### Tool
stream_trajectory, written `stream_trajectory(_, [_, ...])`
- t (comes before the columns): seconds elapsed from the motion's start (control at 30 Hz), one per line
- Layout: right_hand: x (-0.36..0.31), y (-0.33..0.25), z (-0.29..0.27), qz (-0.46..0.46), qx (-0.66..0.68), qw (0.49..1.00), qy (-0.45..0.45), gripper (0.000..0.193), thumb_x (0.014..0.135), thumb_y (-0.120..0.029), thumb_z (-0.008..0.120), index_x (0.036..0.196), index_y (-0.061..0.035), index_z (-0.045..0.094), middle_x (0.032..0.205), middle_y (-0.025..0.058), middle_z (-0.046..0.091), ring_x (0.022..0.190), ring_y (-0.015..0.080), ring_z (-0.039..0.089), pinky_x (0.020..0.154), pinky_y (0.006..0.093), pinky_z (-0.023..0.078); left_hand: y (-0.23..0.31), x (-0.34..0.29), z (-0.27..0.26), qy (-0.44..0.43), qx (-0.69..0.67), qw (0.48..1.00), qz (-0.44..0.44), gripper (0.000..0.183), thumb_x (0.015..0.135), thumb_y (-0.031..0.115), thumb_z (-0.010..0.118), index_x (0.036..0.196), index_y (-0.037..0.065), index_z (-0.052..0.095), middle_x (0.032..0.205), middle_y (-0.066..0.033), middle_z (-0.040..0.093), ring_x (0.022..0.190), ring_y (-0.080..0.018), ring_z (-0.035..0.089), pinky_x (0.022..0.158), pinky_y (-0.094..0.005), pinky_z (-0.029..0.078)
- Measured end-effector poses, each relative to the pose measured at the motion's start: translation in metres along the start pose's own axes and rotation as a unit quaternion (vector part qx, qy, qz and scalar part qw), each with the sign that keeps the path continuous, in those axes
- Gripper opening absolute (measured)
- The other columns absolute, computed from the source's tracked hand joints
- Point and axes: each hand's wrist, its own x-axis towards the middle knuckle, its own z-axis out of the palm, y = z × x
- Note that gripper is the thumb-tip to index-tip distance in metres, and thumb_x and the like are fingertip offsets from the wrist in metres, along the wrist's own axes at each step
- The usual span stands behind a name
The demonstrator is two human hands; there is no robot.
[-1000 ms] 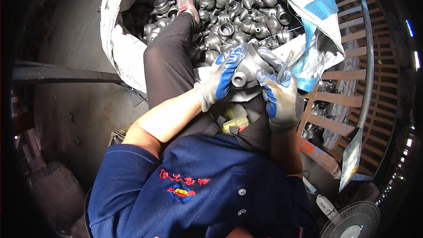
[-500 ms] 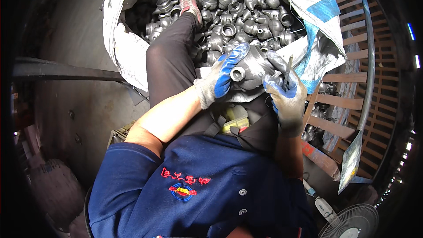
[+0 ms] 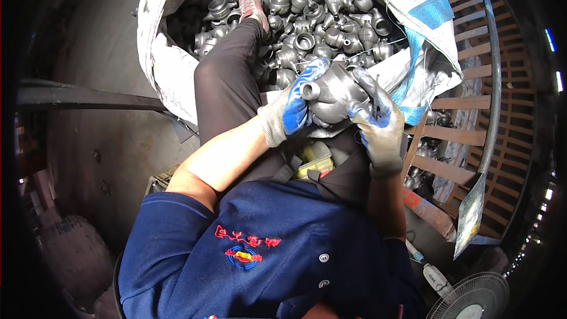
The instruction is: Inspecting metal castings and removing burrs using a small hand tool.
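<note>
A grey metal pipe fitting (image 3: pixel 334 95), round-bodied with a ribbed wide collar and a short open spout, is held in front of my lap. My left hand (image 3: pixel 293 108), in a white and blue coated glove, is closed round its left side, and the spout points left toward that palm. At its right side, my right hand (image 3: pixel 379 125), gloved alike, has curled fingers at the collar. A thin dark tool (image 3: pixel 375 106) lies in these fingers; most of it is hidden, so its kind does not show.
Beyond my hands stands a white woven bulk bag (image 3: pixel 155 41) filled with many similar fittings (image 3: pixel 304 41); my shoe (image 3: pixel 253 5) rests on them. A slatted rack (image 3: pixel 472 103) runs along the right, a dark metal bar (image 3: pixel 88 95) at left. A fan (image 3: pixel 469 301) stands lower right.
The fitting has turned a little in my hands, its spout shifting left and up. My right hand has moved slightly left; the tool, upright and plain to see before, is now mostly hidden.
</note>
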Motion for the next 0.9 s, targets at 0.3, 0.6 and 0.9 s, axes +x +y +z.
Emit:
stream_trajectory(0.3, [0.0,-0.011,0.0,0.1,0.064,0.993,0.01,0.042,0.078,0.003,0.063,0.119,-0.0006,0.057,0.079,-0.0031,0.06,0.059,-0.0014,0.044,0.052,0.0146,0.035,-0.017,0.011,-0.008,-0.026,-0.372,0.892,-0.258,0.054,0.091,0.046,0.048,0.127,0.006,0.044,0.121,-0.014,0.054,0.104,-0.0268,0.059,0.085,-0.0442,0.052])
stream_trajectory(0.6, [-0.016,-0.003,-0.006,0.063,0.125,0.985,0.104,0.042,0.083,0.007,0.052,0.125,0.0049,0.049,0.117,0.0133,0.058,0.077,0.0042,0.052,0.072,0.0186,0.044,-0.013,0.01,-0.011,0.022,-0.234,0.959,-0.158,0.048,0.093,0.043,0.046,0.125,0.008,0.045,0.117,-0.0133,0.056,0.1,-0.023,0.062,0.081,-0.036,0.055])
stream_trajectory(0.9, [-0.007,0.011,0.012,-0.211,-0.279,0.933,-0.083,0.046,0.086,0.006,0.046,0.131,0.0042,0.043,0.122,0.0139,0.057,0.093,0.0107,0.059,0.075,0.0205,0.047,-0.039,-0.002,-0.033,0.015,0.25,0.964,0.088,0.044,0.098,0.031,0.04,0.132,0.003,0.04,0.127,-0.0094,0.05,0.115,-0.0153,0.05,0.1,-0.0321,0.039])
